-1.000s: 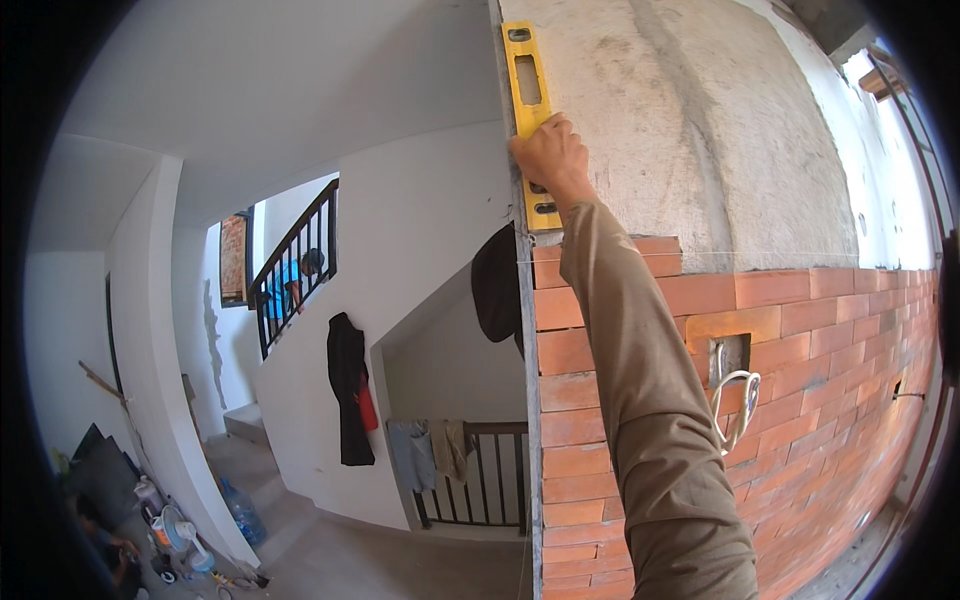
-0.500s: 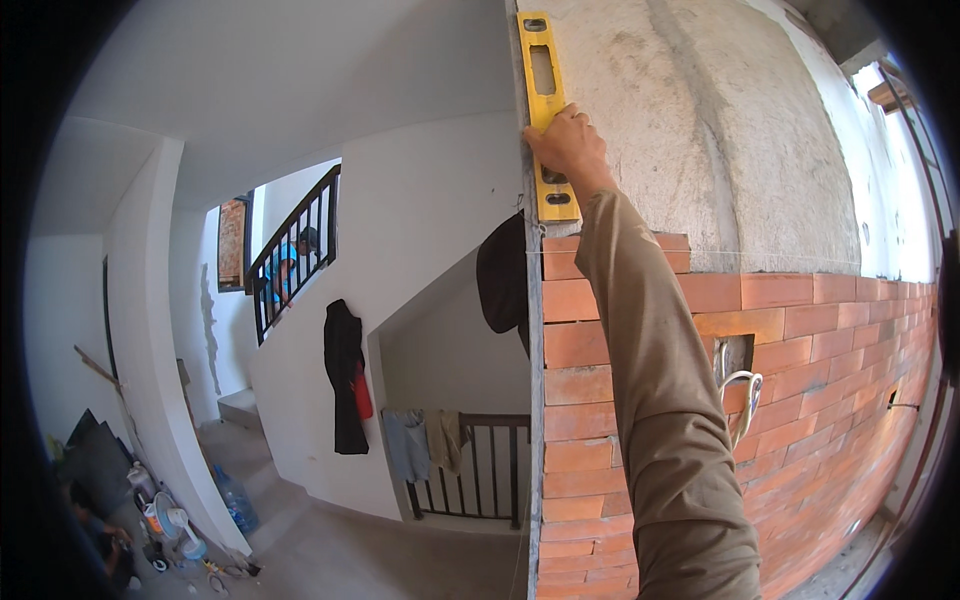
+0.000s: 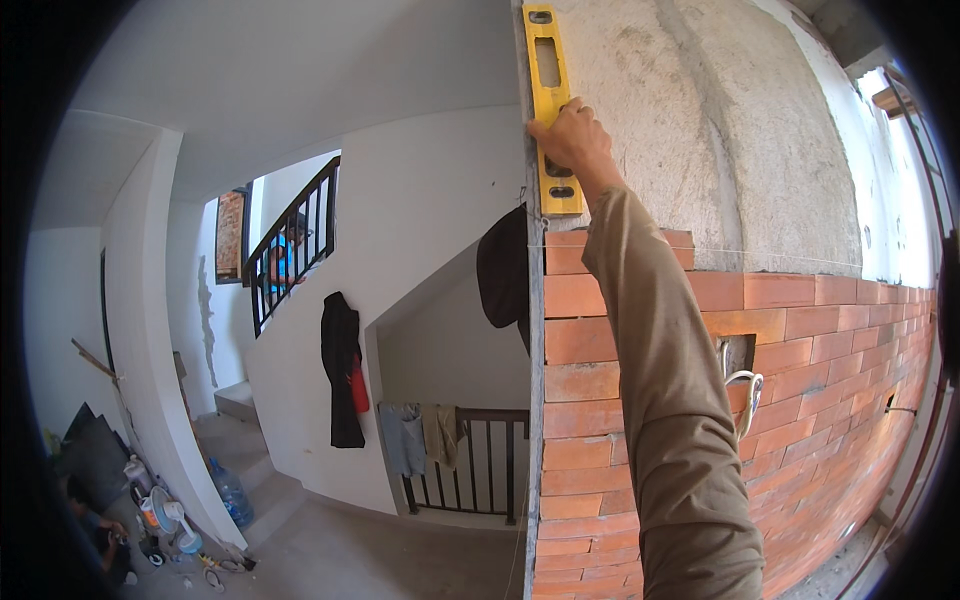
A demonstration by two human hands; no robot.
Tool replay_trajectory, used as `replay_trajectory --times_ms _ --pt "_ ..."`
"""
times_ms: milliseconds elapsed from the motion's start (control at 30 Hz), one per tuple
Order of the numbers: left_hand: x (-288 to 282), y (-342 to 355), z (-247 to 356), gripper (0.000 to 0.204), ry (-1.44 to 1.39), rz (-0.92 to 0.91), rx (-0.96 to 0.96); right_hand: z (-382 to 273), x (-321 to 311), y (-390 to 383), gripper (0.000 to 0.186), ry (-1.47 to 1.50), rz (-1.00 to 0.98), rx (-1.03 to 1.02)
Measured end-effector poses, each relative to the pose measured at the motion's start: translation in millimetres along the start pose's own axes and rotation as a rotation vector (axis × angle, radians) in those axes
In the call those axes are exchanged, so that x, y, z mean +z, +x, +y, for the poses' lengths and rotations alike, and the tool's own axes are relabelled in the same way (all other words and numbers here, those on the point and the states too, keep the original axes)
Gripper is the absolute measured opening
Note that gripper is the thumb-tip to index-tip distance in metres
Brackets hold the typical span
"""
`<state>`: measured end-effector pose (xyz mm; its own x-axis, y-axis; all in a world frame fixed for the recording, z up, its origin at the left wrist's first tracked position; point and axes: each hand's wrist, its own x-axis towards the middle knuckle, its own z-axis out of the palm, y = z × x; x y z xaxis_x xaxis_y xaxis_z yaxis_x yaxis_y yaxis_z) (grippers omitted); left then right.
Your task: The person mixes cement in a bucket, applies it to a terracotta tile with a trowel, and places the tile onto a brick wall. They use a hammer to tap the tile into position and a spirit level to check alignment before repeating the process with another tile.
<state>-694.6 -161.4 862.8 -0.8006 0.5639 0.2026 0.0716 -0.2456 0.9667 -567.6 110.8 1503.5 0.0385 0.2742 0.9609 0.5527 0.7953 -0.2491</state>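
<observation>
A yellow spirit level (image 3: pixel 549 90) stands upright, leaning very slightly, along the left edge of the rough grey wall (image 3: pixel 640 110). My right hand (image 3: pixel 574 140) is closed round its lower half, thumb on the left side and fingers bent over the right. The brown sleeve of that arm crosses in front of the brickwork. Just below the level's lower end, the red brick facing (image 3: pixel 578 340) begins, with one short piece (image 3: pixel 620 250) in its top row. A thin string (image 3: pixel 760 250) runs level across the wall at that height. My left hand is out of view.
White wires (image 3: pixel 748 400) hang from a recessed box in the bricks. Left of the wall edge are a dark hat (image 3: pixel 502 268), hanging dark clothing (image 3: pixel 342 370) and a railing (image 3: pixel 480 465). People appear on the stairs (image 3: pixel 283 255) and at the lower left, near a fan and water bottle (image 3: pixel 230 492).
The level and my right hand sit slightly higher and further right in the picture, as the view has shifted a little. The grip looks the same. The person on the stairs has moved slightly.
</observation>
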Motion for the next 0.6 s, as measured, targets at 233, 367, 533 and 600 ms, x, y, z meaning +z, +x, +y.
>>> replay_trajectory --times_ms 233,367,533,600 --pt "0.4 1.3 1.1 0.018 -0.001 0.002 0.000 1.1 -2.0 3.9 0.088 -0.027 -0.015 -0.016" --pt "2.2 2.1 1.5 0.018 0.003 0.002 -0.003 4.9 0.5 5.2 0.084 -0.079 0.016 -0.045" --pt "2.2 3.5 1.9 0.018 0.005 0.006 -0.001 -2.3 -5.7 1.5 0.066 -0.073 -0.009 -0.068" --pt "2.6 3.5 0.6 0.018 0.003 0.005 -0.001 -3.0 -7.4 0.2 0.058 -0.062 -0.006 -0.079"
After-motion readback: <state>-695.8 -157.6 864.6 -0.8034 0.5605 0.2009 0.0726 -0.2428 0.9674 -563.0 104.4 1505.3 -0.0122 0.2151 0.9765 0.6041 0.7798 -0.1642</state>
